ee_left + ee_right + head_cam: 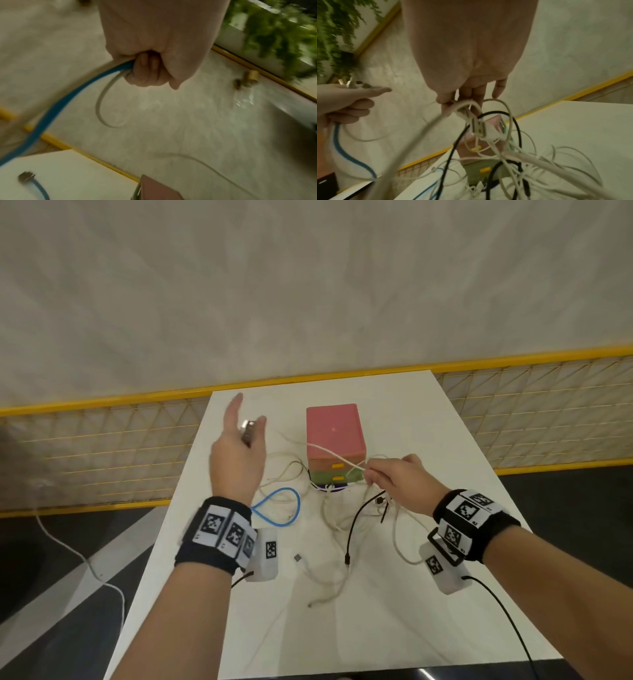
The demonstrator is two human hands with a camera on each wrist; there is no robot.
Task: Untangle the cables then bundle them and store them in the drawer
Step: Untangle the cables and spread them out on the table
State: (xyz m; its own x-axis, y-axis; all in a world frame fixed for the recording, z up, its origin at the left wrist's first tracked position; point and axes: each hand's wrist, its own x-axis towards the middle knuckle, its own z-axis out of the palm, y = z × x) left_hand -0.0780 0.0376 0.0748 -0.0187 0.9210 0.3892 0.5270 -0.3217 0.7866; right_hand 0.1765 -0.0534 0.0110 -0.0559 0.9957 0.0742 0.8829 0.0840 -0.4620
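The cables (329, 518) lie in a loose knot on the white table (428, 594), just in front of the small drawer unit (335, 440) that stands toward the far edge; white, black and blue strands cross each other there, so nothing is sorted yet, and the drawers look closed. The blue cable (277, 506) forms a loop at the left of the heap and runs up into the left hand (238, 453), which is raised above the table's left side, probably to draw that strand clear of the rest. The left wrist view shows its lower fingers (147, 70) curled round the blue cable together with a pale one, while the head view shows the forefinger and thumb stretched out, with a metal plug (248, 429) at the thumb. The right hand (400, 481) hovers near the front of the drawer unit, palm down, pinching a white cable (337, 455) and lifting part of the heap with it; a white connector (476, 127) hangs just under its fingertips. Held apart like this, the two hands seem to be tensioning the tangle so the crossings show. A black cable (356, 522) trails down to the near part of the table.
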